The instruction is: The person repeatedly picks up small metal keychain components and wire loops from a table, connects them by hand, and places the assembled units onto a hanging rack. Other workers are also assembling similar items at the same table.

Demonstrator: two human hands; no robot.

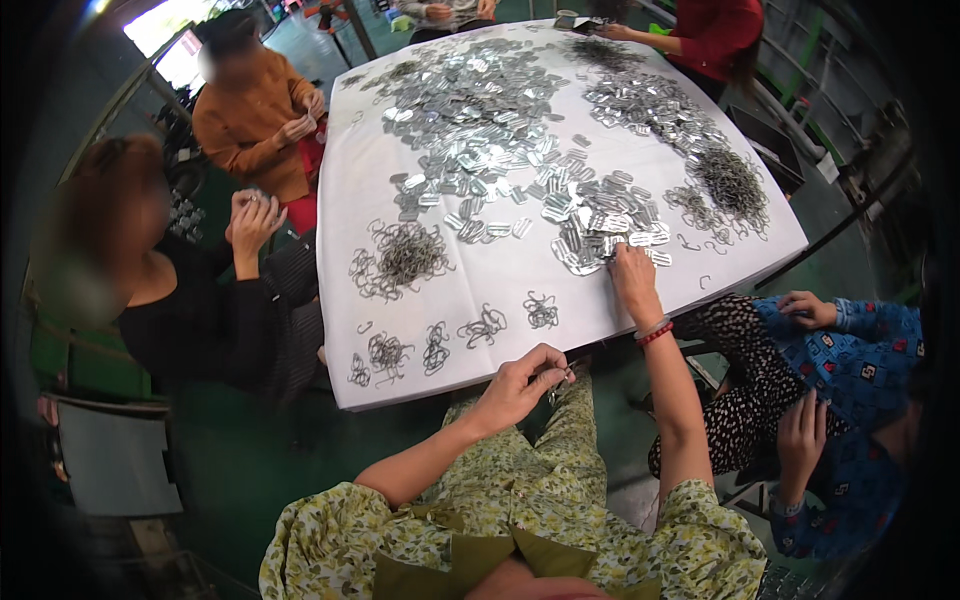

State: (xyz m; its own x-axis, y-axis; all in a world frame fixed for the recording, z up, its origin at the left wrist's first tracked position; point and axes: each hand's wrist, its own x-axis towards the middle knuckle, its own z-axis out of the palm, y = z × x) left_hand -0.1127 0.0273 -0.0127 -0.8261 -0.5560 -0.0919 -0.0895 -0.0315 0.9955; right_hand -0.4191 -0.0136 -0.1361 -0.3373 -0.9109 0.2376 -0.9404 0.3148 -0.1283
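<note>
My left hand is above my lap, just off the table's near edge. Its thumb and fingers are closed in a pinch on a small metal wire hook, partly covered by the fingertips. My right hand, with a red bead bracelet at the wrist, reaches onto the table. Its bent fingers close on a slotted metal plate at the near edge of a pile of silvery slotted metal plates. Several small clumps of wire hooks, among them one clump, lie along the near edge, between my hands and the left corner.
A white-covered table carries a larger heap of plates and tangled heaps of wire hooks at left and right. People sit around it; one in blue patterned sleeves is close on my right, one in black at left.
</note>
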